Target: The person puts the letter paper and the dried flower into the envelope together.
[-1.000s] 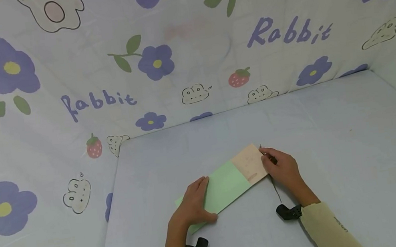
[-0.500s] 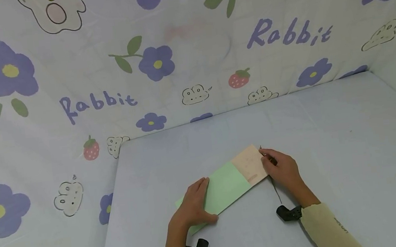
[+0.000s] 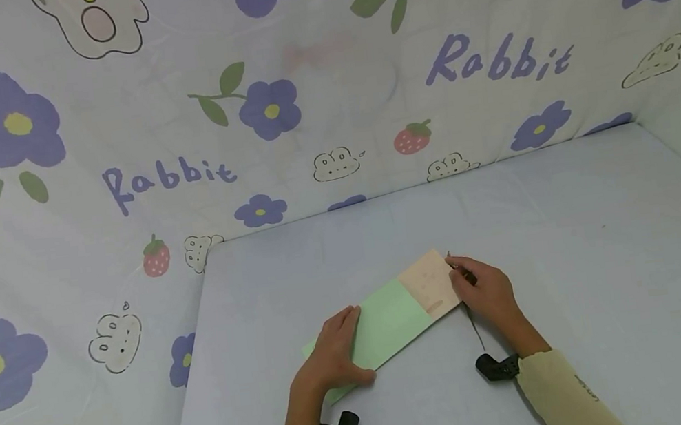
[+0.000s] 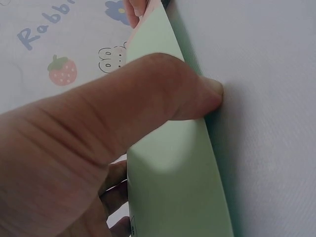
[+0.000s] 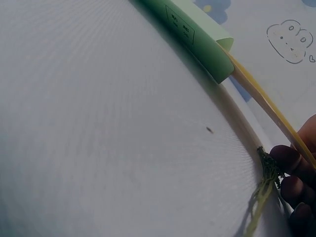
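A long, flat green paper sleeve (image 3: 389, 321) lies at a slant across the table. From its right end sticks out a flat beige piece (image 3: 432, 284), whose exact kind I cannot tell. My left hand (image 3: 327, 356) grips the sleeve near its left end, fingers over the far edge and thumb at the near edge. My right hand (image 3: 489, 294) pinches the beige piece's outer end. Close to those fingertips, a dark green tassel (image 5: 266, 182) hangs down onto the table. Printed characters show on the sleeve's side (image 5: 185, 29) in the right wrist view.
The pale table surface (image 3: 620, 266) spreads out around the hands. Behind and to the left stands a white cloth wall (image 3: 353, 93) with printed flowers, strawberries and rabbits. Black wrist devices (image 3: 496, 366) sit at both sleeve cuffs. One dark speck (image 5: 210, 130) lies on the table.
Both hands, the sleeve and the beige piece keep the same places. Only the head view has shifted very slightly, seen in the wall prints.
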### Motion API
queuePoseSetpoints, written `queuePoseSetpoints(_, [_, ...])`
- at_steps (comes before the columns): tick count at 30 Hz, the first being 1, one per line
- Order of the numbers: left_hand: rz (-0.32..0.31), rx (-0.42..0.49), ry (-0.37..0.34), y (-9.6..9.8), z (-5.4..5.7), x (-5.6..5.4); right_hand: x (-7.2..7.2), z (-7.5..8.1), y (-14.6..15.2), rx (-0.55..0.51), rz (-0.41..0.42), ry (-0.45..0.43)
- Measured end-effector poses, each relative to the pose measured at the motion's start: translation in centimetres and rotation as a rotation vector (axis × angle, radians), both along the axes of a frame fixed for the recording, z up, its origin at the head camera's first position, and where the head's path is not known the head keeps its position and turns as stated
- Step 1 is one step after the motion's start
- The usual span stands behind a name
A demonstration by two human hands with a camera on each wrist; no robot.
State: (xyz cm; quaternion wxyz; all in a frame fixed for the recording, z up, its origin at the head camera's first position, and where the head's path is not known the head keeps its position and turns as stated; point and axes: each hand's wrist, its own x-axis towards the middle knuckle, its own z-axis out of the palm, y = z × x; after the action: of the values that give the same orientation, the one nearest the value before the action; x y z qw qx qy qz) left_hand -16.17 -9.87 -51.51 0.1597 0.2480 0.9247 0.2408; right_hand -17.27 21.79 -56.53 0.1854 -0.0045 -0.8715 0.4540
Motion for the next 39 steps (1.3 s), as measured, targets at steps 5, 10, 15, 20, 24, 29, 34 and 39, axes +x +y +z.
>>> queuePoseSetpoints(5, [-0.006, 0.01, 0.002, -0.23, 0.09, 0.15, 0.26, 0.04, -0.2, 0.003, 0.0, -0.017])
queuePoseSetpoints(10, [-0.008, 0.013, -0.003, -0.38, 0.15, 0.24, 0.5, 0.13, -0.33, 0.002, -0.001, -0.019])
queuePoseSetpoints(15, [-0.006, 0.013, -0.006, -0.39, 0.18, 0.19, 0.42, 0.15, -0.4, 0.005, -0.004, -0.011])
queuePoseSetpoints(20, [-0.008, 0.006, -0.003, -0.43, 0.13, 0.15, 0.43, 0.18, -0.47, 0.001, -0.006, -0.024])
queuePoseSetpoints(24, [-0.01, 0.007, -0.002, -0.45, 0.11, 0.15, 0.51, 0.2, -0.54, 0.007, -0.009, -0.022])
queuePoseSetpoints(29, [-0.015, 0.011, 0.003, -0.46, 0.15, 0.27, 0.51, 0.09, -0.53, 0.007, -0.015, -0.035])
queuePoseSetpoints(34, [-0.018, -0.001, 0.005, -0.49, 0.17, 0.34, 0.59, 0.16, -0.57, -0.001, -0.006, -0.046])
queuePoseSetpoints(39, [-0.011, -0.01, -0.001, -0.48, 0.14, 0.34, 0.62, 0.22, -0.6, -0.004, 0.002, -0.045])
